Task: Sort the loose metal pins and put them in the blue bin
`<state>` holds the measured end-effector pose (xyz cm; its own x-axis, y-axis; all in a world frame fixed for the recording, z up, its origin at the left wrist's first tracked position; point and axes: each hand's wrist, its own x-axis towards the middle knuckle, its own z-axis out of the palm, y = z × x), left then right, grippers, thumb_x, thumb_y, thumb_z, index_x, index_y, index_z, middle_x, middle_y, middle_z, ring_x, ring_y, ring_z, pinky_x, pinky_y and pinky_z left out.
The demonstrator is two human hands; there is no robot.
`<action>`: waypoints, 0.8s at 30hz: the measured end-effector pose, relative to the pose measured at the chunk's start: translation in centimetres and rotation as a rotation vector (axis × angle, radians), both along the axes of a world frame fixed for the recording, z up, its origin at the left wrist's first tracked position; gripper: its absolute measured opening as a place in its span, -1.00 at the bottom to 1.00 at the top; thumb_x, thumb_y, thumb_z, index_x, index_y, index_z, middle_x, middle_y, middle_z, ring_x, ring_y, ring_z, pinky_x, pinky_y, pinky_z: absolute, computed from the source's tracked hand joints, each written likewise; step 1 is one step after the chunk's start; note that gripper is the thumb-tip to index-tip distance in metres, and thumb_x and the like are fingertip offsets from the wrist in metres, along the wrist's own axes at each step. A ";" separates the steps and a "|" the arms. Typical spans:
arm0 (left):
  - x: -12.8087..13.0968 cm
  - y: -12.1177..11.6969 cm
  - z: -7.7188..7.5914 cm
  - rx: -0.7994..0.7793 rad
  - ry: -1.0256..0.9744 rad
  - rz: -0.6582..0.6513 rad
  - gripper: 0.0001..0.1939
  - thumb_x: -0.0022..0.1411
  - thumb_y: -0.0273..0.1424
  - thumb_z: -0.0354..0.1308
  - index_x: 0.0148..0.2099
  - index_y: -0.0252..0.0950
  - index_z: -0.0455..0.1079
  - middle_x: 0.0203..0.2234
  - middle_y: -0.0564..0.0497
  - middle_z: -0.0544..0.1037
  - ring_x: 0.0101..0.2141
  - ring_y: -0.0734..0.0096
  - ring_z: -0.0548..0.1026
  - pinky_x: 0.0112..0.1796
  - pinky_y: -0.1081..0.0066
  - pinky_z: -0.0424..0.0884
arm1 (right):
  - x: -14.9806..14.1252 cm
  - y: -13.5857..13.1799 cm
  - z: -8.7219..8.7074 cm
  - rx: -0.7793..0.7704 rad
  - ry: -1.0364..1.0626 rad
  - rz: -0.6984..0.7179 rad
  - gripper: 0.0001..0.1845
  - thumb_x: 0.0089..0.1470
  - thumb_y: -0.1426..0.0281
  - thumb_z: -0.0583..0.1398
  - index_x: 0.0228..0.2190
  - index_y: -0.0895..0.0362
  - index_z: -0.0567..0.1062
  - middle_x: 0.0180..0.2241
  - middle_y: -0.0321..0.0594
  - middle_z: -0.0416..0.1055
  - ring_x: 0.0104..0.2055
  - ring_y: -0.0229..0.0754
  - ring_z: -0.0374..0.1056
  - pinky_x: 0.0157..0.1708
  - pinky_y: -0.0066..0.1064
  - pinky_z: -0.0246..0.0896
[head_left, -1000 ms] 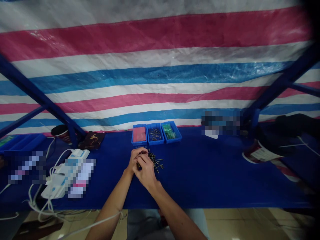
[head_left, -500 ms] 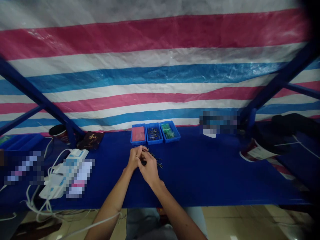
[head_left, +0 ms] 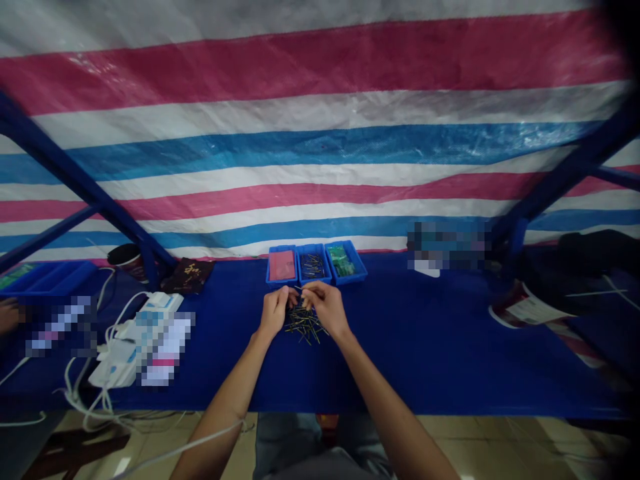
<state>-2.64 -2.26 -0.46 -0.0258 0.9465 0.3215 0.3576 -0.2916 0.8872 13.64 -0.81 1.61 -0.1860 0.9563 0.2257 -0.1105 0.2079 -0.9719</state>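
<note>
On the blue tabletop a loose pile of thin, dark and brassy screw-like pins (head_left: 305, 327) lies spread between and below my hands. My right hand (head_left: 327, 308) is above the pile's right side, its thumb and fingers pinched; one thin pin seems to stick out leftwards from the fingertips. At the pile's left edge, my left hand (head_left: 274, 312) has its fingers curled inward, and whatever they hold is too small to make out. Just behind the hands stand three small blue bins: one with pink pieces (head_left: 283, 265), one with more pins (head_left: 313, 266), one with green packets (head_left: 342, 261).
A white power strip (head_left: 135, 340) with tangled cables and a blurred sheet (head_left: 169, 350) lie to the left. Behind them are a dark packet (head_left: 189, 276) and a cup (head_left: 127, 261). On the right lies a tub (head_left: 530, 305). Another person's hand (head_left: 9, 316) shows at far left.
My hands, closed together before, have moved apart. A larger pile of pins now shows between them, where only a few were visible. The view has shifted slightly.
</note>
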 end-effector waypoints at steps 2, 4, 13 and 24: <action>0.1 0.0 0.1 0.005 -0.031 -0.023 -0.51 0.47 -0.16 -0.13 -0.16 -0.36 0.53 -0.49 -0.01 0.57 -0.52 0.46 0.45 -0.41 0.47 0.34 | 1.1 1.4 -0.6 0.009 -0.057 -0.011 -0.83 0.09 0.33 0.23 -0.31 0.17 0.56 -0.59 -0.29 0.45 -0.60 -0.25 0.35 -0.53 -0.45 0.28; 0.2 0.0 0.2 0.004 -0.036 -0.036 -0.58 0.46 -0.17 -0.09 -0.11 -0.34 0.50 -0.49 0.00 0.56 -0.53 0.47 0.44 -0.42 0.49 0.33 | 1.8 2.2 -1.4 0.047 -0.131 -0.013 -0.84 0.09 0.37 0.22 -0.30 0.16 0.57 -0.59 -0.29 0.45 -0.58 -0.24 0.35 -0.51 -0.44 0.28; 0.4 0.3 0.1 -0.013 0.109 -0.097 -0.77 0.35 -0.26 0.12 -0.15 -0.29 0.51 -0.49 0.04 0.56 -0.49 0.45 0.48 -0.39 0.50 0.35 | 1.8 0.5 -2.8 0.221 -0.268 -0.082 -0.80 0.18 0.38 0.17 -0.27 0.08 0.62 -0.42 -0.24 0.54 -0.44 -0.20 0.44 -0.34 -0.42 0.35; 0.6 0.1 0.4 0.014 0.236 -0.100 -0.75 0.36 -0.29 0.09 -0.26 -0.31 0.51 -0.47 0.02 0.57 -0.45 0.42 0.48 -0.34 0.48 0.33 | 1.9 0.0 -2.4 0.215 -0.339 0.006 -0.75 0.23 0.38 0.13 -0.20 0.06 0.62 -0.36 -0.25 0.56 -0.42 -0.21 0.45 -0.28 -0.41 0.33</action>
<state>-2.02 -2.13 -0.02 0.1449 0.9360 0.3209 0.5232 -0.3477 0.7781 15.57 -0.76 -0.74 -0.2899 0.8926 0.3453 0.2070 0.4108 -0.8879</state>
